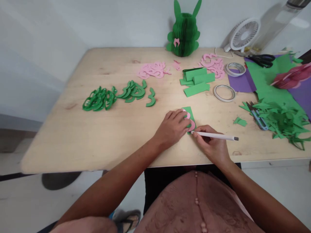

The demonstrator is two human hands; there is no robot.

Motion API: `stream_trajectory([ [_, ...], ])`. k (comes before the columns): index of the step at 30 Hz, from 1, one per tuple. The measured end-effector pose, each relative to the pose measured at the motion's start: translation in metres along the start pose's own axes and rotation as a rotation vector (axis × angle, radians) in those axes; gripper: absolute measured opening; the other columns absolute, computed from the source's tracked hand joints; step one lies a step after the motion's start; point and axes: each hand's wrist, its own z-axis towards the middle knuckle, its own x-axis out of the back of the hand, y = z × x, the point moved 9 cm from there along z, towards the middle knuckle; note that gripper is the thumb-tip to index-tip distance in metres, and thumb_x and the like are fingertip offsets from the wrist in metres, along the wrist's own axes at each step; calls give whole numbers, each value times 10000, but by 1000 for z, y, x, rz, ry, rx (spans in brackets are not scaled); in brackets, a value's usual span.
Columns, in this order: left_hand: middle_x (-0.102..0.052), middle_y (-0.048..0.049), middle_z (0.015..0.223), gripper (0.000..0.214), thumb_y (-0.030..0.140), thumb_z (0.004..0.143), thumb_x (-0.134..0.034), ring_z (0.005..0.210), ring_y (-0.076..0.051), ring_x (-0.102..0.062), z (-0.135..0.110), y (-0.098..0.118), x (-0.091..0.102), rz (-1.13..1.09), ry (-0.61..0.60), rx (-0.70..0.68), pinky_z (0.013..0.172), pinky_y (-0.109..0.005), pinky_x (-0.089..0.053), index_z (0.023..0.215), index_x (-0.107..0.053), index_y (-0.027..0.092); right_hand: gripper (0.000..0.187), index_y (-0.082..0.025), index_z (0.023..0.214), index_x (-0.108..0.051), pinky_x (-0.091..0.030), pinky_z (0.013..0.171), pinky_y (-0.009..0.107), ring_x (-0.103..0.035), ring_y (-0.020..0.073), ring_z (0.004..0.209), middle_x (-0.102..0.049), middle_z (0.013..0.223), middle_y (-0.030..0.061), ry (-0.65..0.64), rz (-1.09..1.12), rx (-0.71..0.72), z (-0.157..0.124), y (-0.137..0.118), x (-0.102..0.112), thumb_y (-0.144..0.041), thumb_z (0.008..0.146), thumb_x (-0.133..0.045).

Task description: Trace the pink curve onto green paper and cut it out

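pen [217, 135], green scraps [282, 120], tape rolls [234, 75], fan [245, 34]

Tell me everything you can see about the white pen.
The white pen is slim and straight, with a smooth, plastic-looking barrel and a dark grey end pointing right. The right hand grips it near its tip, apparently at a low slant. The tip is at the lower edge of the pink cutout on the green paper; contact is unclear.
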Motion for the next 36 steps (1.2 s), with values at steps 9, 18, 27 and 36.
stream_trajectory([
  [9, -589, -93, 1219, 201, 243, 918, -459, 1248, -257, -452, 1, 0, 1, -2, -13, 4, 988, -400, -354, 1022, -622, 188, 86, -186, 830, -647, -453, 574, 248, -582, 126, 630, -673, 750, 18, -23, 25, -12, 0, 1, -2, -262, 832, -605],
  [18, -585, -96, 1231, 214, 248, 924, -447, 1252, -260, -450, 1, 0, 0, -3, -25, 4, 997, -404, -346, 1034, -619, 184, 75, -194, 844, -649, -456, 586, 253, -589, 130, 638, -676, 760, 15, -21, -4, 30, 0, -2, -2, -251, 839, -600],
  [27, -587, -93, 1225, 212, 249, 925, -447, 1251, -259, -451, 1, 0, 0, 1, -21, 4, 998, -403, -347, 1029, -621, 186, 83, -191, 813, -644, -451, 551, 243, -583, 128, 609, -666, 727, 12, -4, 30, -5, 0, -2, 0, -261, 831, -602],
  [36, -589, -94, 1220, 209, 251, 923, -454, 1248, -257, -454, 0, 0, 0, -5, -8, 3, 994, -403, -355, 1032, -621, 187, 71, -197, 845, -645, -460, 593, 255, -591, 133, 651, -676, 765, 17, -33, 0, 10, 0, -2, -3, -250, 839, -598],
])
